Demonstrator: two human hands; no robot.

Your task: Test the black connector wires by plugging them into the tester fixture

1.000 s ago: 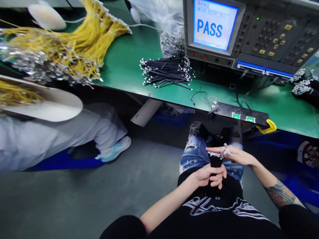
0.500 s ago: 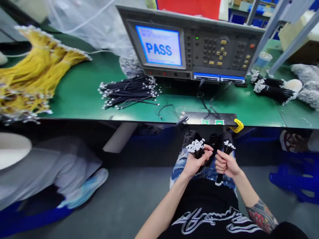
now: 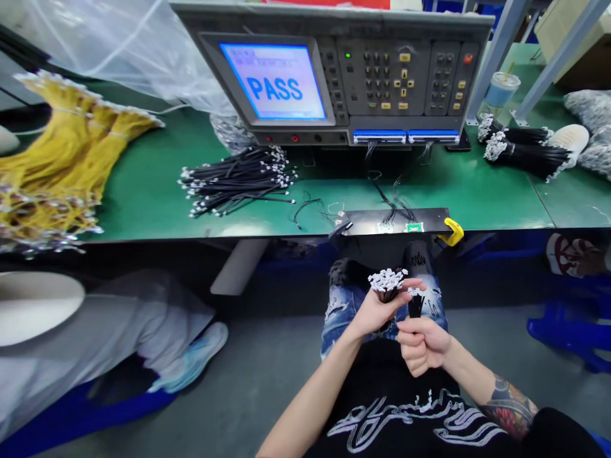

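Note:
My left hand (image 3: 382, 312) is closed around a thick bundle of black cables (image 3: 387, 284), their white connectors facing up. Right beside it, my right hand (image 3: 422, 345) grips a thinner bundle of black cables (image 3: 415, 305); white ends show above the fist and others hang below it. The fingertips of my left hand reach to the top of the thinner bundle; whether they touch it I cannot tell. Both hands are over my lap, below the bench edge.
A tester (image 3: 338, 76) showing PASS stands on the green bench (image 3: 143, 203). Black cables (image 3: 238, 178) lie loose before it, yellow cable bundles (image 3: 71, 152) at left, tied black bundles (image 3: 525, 152) at right. A yellow clamp (image 3: 453, 233) holds a black fixture board (image 3: 363, 221). Someone's leg (image 3: 157, 331) is at left.
My hands have come together, the right one moving left and lower with its bundle, next to the left hand's bundle. The head view has shifted slightly.

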